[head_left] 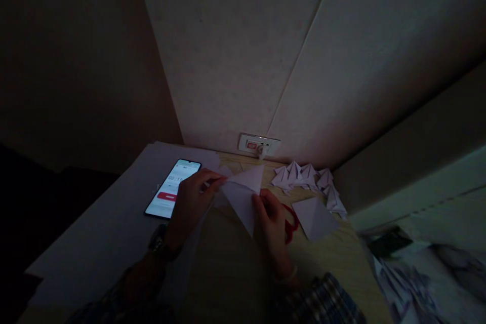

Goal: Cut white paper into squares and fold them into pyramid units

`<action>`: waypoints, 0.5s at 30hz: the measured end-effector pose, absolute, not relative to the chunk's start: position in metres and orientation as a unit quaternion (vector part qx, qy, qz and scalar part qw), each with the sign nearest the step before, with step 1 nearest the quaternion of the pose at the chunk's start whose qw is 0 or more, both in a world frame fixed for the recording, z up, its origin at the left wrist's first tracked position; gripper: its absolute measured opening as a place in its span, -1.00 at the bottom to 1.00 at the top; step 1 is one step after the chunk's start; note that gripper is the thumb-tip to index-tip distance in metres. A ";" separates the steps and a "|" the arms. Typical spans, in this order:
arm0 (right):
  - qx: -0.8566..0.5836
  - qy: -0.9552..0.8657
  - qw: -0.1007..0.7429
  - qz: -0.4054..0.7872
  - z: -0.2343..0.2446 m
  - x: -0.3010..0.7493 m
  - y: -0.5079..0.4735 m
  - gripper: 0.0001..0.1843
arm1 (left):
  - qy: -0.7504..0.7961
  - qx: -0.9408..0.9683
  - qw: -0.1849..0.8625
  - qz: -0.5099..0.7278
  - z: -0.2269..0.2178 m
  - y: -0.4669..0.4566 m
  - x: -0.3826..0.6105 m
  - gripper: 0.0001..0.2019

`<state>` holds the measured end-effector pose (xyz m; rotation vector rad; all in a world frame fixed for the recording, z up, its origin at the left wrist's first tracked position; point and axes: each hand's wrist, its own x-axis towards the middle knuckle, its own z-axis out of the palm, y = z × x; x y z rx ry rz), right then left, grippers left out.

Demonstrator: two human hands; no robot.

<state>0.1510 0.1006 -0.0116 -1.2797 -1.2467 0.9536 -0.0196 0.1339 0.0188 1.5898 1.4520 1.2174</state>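
A folded sheet of white paper (246, 197) is held up between my two hands above the wooden tabletop. My left hand (193, 195) pinches its left corner between thumb and fingers. On the right edge, my right hand (270, 215) grips the paper with thumb and forefinger, the other fingers curled. Beside my right hand lie scissors with red handles (291, 224), their blades hidden. To their right rests a creased square of white paper (314, 217). A lit phone (167, 196) showing a timer lies by my left hand, which covers part of its screen.
Large white sheets (102, 233) cover the left of the wooden table (228, 273). Several folded paper pieces (304, 177) stand along the back right edge. A wall socket (258, 145) with a plug sits just behind. Papers (408, 283) lie below the table's right edge.
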 end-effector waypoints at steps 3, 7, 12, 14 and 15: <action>-0.534 -0.534 0.528 0.389 -0.011 0.151 0.100 -0.79 | 0.559 0.572 0.360 0.480 0.019 0.134 -0.019 -0.87; -0.528 -0.552 0.525 0.375 -0.011 0.151 0.100 -0.79 | 0.555 0.554 0.388 0.484 0.019 0.135 -0.020 -0.85; -0.536 -0.568 0.520 0.346 -0.011 0.152 0.098 -0.78 | 0.542 0.530 0.428 0.492 0.016 0.138 -0.021 -0.84; -0.535 -0.576 0.516 0.341 -0.011 0.152 0.098 -0.79 | 0.536 0.519 0.436 0.503 0.015 0.138 -0.020 -0.82; -0.534 -0.579 0.514 0.339 -0.010 0.153 0.098 -0.79 | 0.534 0.513 0.438 0.510 0.014 0.138 -0.020 -0.81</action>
